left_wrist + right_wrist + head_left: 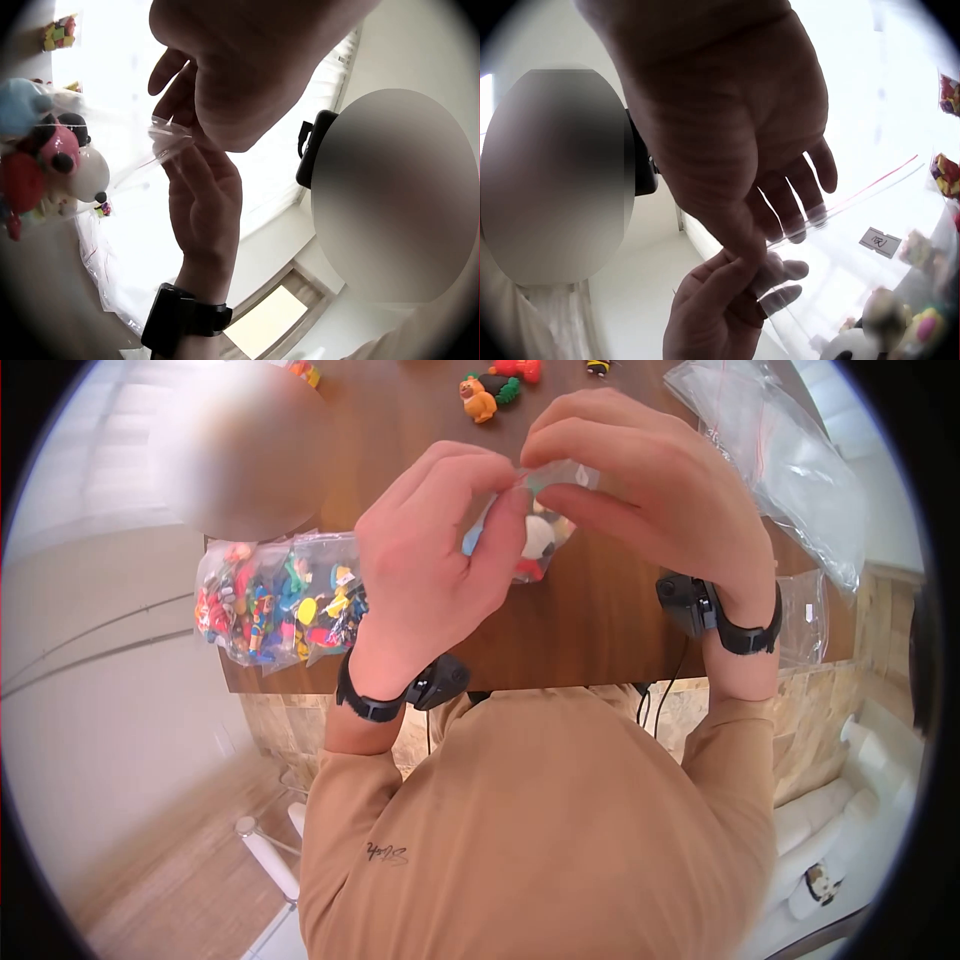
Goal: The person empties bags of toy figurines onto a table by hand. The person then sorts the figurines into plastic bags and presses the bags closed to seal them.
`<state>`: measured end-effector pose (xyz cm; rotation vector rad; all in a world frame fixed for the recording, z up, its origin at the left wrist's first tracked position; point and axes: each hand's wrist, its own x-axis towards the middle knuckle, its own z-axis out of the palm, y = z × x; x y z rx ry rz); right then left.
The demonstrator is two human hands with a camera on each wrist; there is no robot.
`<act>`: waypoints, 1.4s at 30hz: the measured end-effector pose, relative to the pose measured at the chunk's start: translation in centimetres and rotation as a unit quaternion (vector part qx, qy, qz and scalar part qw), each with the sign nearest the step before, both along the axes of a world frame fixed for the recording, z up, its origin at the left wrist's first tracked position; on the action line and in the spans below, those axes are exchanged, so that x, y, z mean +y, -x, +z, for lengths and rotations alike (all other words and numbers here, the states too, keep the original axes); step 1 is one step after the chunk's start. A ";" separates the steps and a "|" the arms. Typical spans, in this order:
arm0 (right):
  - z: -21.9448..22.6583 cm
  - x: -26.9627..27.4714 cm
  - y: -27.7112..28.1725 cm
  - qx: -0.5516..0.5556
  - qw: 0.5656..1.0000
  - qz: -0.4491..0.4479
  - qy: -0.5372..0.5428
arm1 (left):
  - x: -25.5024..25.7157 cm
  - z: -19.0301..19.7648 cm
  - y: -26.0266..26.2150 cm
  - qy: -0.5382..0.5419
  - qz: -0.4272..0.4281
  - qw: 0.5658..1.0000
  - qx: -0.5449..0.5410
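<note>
Both hands meet at the top edge of a clear zip bag holding several round-headed toy figures, among them a white one (538, 538), a red one (22, 182) and a blue one (21, 109). The left hand (440, 550) pinches the bag's edge between thumb and fingers. Close beside it, the right hand (650, 490) has its thumb and fingers curved round the same edge, pinching it. In the right wrist view a red seal line (877, 182) runs away from the fingertips, and a small label (880, 241) shows on the bag.
Filled bags of small colourful toys (290, 600) lie at the table's left. An orange figure (478, 400) and other toys stand at the far side. Empty-looking clear bags (800, 480) lie on the right, with another small bag (803, 620) near the right edge.
</note>
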<state>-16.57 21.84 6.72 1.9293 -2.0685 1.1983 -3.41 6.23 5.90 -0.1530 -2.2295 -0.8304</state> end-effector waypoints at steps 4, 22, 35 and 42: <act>0.0 -0.5 -0.3 -0.081 0.996 0.031 -0.016 | 0.0 0.5 -0.7 0.013 -0.003 0.999 -0.043; -1.5 -1.6 -0.7 -0.063 0.998 0.005 0.010 | -0.2 -1.0 -1.0 -0.076 0.003 0.996 -0.045; -1.5 -2.1 -1.0 -0.077 0.997 0.015 -0.006 | 0.1 -2.2 -1.3 -0.149 0.023 0.988 -0.028; -1.0 -2.1 -0.5 -0.049 0.997 0.040 0.033 | 0.0 -2.2 -1.5 -0.165 0.021 0.986 -0.030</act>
